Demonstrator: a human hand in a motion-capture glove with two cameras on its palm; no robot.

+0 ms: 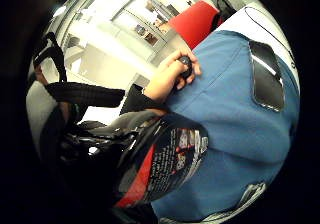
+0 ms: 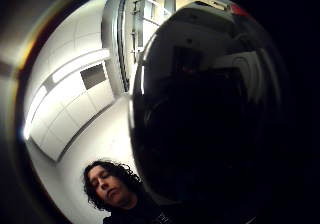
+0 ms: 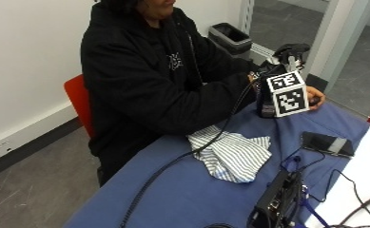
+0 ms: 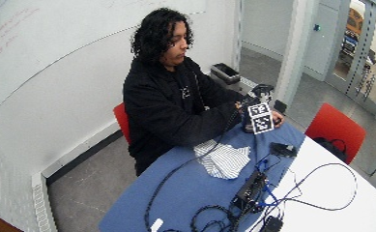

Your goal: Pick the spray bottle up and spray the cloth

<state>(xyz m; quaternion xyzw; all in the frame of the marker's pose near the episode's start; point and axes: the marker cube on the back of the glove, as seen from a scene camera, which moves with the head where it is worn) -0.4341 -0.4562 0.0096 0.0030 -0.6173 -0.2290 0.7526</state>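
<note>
Black spray bottle (image 3: 279,71) mostly hidden; right hand (image 3: 260,88) (fingers obscured) grip unclear; striped cloth (image 3: 232,154) apart.

No text can be read anywhere. The bottle (image 1: 165,159) carries a dark label with white print and a red band, but its lines are too small to make out. The person's black hoodie (image 3: 146,80) bears a pale chest print, and faint red writing marks the whiteboard (image 4: 20,29); neither is legible.
</note>
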